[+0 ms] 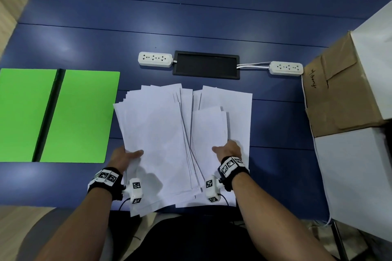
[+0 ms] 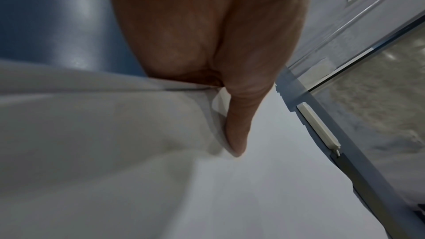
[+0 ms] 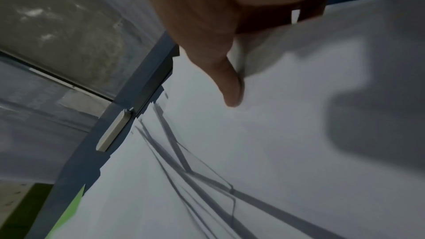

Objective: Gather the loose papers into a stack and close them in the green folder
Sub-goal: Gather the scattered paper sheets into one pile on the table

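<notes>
**Two loose bundles in hand, folder lying open at the left**

We hold the papers (image 1: 182,133) in two fanned bundles at the centre of the head view, spread over the blue table (image 1: 191,17) with their near ends hanging past the table edge at the bottom of the frame. The green folder (image 1: 80,116) lies open and flat at the left of the frame, just beside the left bundle's far corner.

What we judge most likely to go wrong: the sheets are badly staggered, far edges stepped and two bundles crossing near the middle. If we lift or slide them as they are, lower sheets could slip out and drop off the near edge. Squeezing the bundles together without squaring them could crease the corners, and a ragged stack may stick out of the folder once it closes.

Our left hand (image 1: 125,158) grips the left bundle's outer edge, thumb (image 2: 236,134) lying flat on top of the sheets and the other fingers hidden under the paper. Our right hand (image 1: 228,150) grips the right bundle in mirror fashion, thumb (image 3: 230,88) pressed on the top sheet, the rest tucked beneath. Both forearms come in from the bottom of the frame, wrists level and angled slightly inward.
</notes>
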`<state>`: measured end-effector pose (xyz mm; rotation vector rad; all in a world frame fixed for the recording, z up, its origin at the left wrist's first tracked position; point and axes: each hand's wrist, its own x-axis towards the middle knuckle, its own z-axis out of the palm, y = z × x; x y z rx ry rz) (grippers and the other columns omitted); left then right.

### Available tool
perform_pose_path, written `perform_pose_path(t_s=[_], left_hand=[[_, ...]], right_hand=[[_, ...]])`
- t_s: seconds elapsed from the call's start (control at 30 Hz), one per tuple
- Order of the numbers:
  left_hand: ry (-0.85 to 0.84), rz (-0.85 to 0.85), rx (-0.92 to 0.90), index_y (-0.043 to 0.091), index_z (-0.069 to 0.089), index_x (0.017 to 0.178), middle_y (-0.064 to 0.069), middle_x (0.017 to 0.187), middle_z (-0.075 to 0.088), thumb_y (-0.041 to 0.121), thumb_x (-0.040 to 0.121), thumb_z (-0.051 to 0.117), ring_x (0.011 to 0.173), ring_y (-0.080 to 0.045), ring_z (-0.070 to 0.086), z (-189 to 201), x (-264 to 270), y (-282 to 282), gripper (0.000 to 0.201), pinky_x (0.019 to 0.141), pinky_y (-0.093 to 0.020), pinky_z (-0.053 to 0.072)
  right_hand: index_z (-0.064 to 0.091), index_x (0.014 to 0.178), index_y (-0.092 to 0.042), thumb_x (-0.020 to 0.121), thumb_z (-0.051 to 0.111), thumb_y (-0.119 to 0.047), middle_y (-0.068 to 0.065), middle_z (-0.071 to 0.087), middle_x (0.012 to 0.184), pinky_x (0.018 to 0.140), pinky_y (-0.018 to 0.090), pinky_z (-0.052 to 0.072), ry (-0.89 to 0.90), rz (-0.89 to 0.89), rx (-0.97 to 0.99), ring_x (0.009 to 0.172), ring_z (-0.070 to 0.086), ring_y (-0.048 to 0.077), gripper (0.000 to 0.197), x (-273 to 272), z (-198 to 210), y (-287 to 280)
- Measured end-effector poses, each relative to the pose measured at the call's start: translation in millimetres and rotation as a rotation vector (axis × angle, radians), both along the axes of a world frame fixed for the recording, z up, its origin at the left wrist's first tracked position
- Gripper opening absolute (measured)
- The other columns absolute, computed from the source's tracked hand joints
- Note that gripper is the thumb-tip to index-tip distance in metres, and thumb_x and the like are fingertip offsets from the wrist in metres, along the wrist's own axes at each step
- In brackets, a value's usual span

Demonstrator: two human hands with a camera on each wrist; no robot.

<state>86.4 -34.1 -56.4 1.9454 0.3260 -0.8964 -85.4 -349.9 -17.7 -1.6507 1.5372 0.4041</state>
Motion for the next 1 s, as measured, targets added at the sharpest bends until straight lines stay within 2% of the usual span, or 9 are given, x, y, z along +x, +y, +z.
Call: perform_pose_path(t_s=[0.1,0.23,0.33,0.47,0.6,0.7,0.77,0.9,1.0], left_hand=[[0.0,-0.013,0.015,0.007,0.072,0.107,-0.021,0.106,0.077,0.007,0.078,0.086,0.1,-0.039,0.073,-2,1,1,0.032,0.095,-0.057,0.056],[-0.01,-0.003,0.011,0.004,0.071,0.115,-0.019,0.107,0.077,0.008,0.077,0.087,0.101,-0.039,0.074,-6,1,3,0.042,0.095,-0.059,0.057],[-0.019,-0.007,-0.001,0.004,0.07,0.119,-0.019,0.109,0.076,0.006,0.078,0.085,0.101,-0.039,0.073,-4,0,2,0.043,0.095,-0.058,0.056],[-0.016,0.011,-0.018,0.002,0.069,0.116,-0.024,0.11,0.074,0.0,0.08,0.082,0.099,-0.038,0.071,-1,-1,-2,0.039,0.094,-0.055,0.056],[-0.004,0.015,-0.009,-0.003,0.07,0.116,-0.025,0.107,0.075,0.002,0.079,0.083,0.1,-0.042,0.072,-1,-1,-1,0.04,0.092,-0.055,0.058],[0.013,0.018,0.003,0.002,0.072,0.112,-0.022,0.104,0.077,0.005,0.076,0.086,0.1,-0.043,0.073,-6,1,2,0.039,0.092,-0.06,0.057],[0.013,0.009,0.008,0.004,0.072,0.111,-0.021,0.103,0.078,0.006,0.075,0.087,0.099,-0.042,0.074,-9,2,3,0.039,0.092,-0.061,0.057],[0.011,-0.001,0.009,0.004,0.072,0.114,-0.019,0.104,0.078,0.01,0.074,0.089,0.099,-0.04,0.074,-9,3,5,0.044,0.093,-0.059,0.057],[0.002,-0.016,0.011,0.004,0.072,0.115,-0.018,0.105,0.078,0.01,0.076,0.088,0.099,-0.039,0.074,-7,2,4,0.043,0.093,-0.058,0.057]], right_hand=[[0.067,0.112,-0.003,0.084,0.074,-0.022,0.013,0.07,0.116,0.079,0.034,0.054,-0.036,-0.043,-0.06,0.098,0.067,0.035,0.035,-2,0,-9],[0.069,0.115,-0.006,0.086,0.068,-0.027,0.015,0.045,0.135,0.093,0.047,0.051,0.04,-0.094,-0.296,0.122,0.047,0.04,0.036,-9,2,-44],[0.059,0.123,-0.004,0.087,0.066,-0.021,0.015,0.034,0.141,0.094,0.045,0.049,0.051,-0.142,-0.247,0.123,0.045,0.042,0.041,-13,3,-68],[0.042,0.128,0.003,0.084,0.068,-0.006,0.021,0.051,0.134,0.075,0.034,0.048,0.01,-0.164,-0.115,0.107,0.063,0.04,0.052,-6,5,-71],[0.054,0.121,0.002,0.083,0.069,-0.008,0.018,0.063,0.118,0.073,0.032,0.048,-0.027,-0.16,-0.036,0.09,0.061,0.032,0.042,-1,0,-56],[0.067,0.106,0.001,0.078,0.073,-0.009,0.01,0.068,0.106,0.078,0.031,0.053,-0.071,-0.143,-0.005,0.095,0.067,0.032,0.03,4,-1,-43],[0.072,0.098,-0.006,0.071,0.072,-0.011,0.012,0.069,0.111,0.077,0.033,0.058,-0.097,-0.131,-0.036,0.088,0.07,0.031,0.027,9,2,-38],[0.063,0.116,-0.007,0.081,0.065,-0.008,0.012,0.054,0.126,0.073,0.03,0.048,-0.019,-0.033,-0.146,0.101,0.066,0.038,0.035,15,10,-28],[0.058,0.119,-0.004,0.08,0.064,-0.008,0.015,0.065,0.122,0.082,0.036,0.055,-0.022,-0.047,-0.109,0.105,0.066,0.037,0.039,12,9,-29]])
